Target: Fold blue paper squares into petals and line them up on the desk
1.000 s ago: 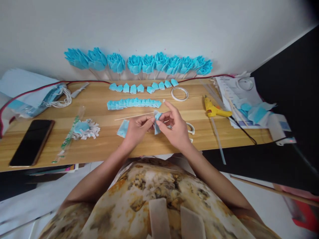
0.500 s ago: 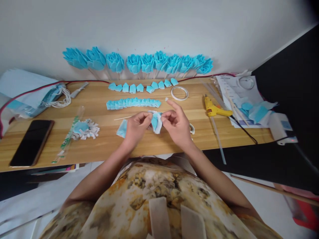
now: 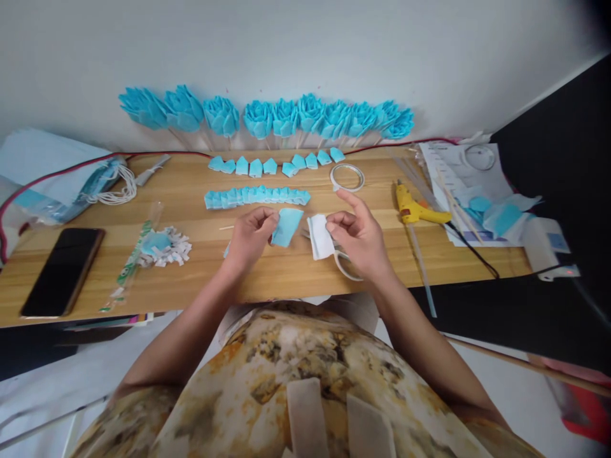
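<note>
The left hand [image 3: 254, 236] is nearly closed, with thumb and finger pinching a small blue piece [image 3: 287, 228] by one side. The right hand [image 3: 359, 240] pinches a small white piece [image 3: 321, 238] — one finger sticks out, pointing away. The two pieces are apart, between the hands, over the worktop [image 3: 272, 280]. Scissors [image 3: 342, 270] lie just under the right hand, partly hidden. A row of folded blue bits [image 3: 258, 197] lies just past the left hand. Far to the left of that hand is a clear bag [image 3: 102, 181] — pale blue sheets [image 3: 50, 159] are in it.
</note>
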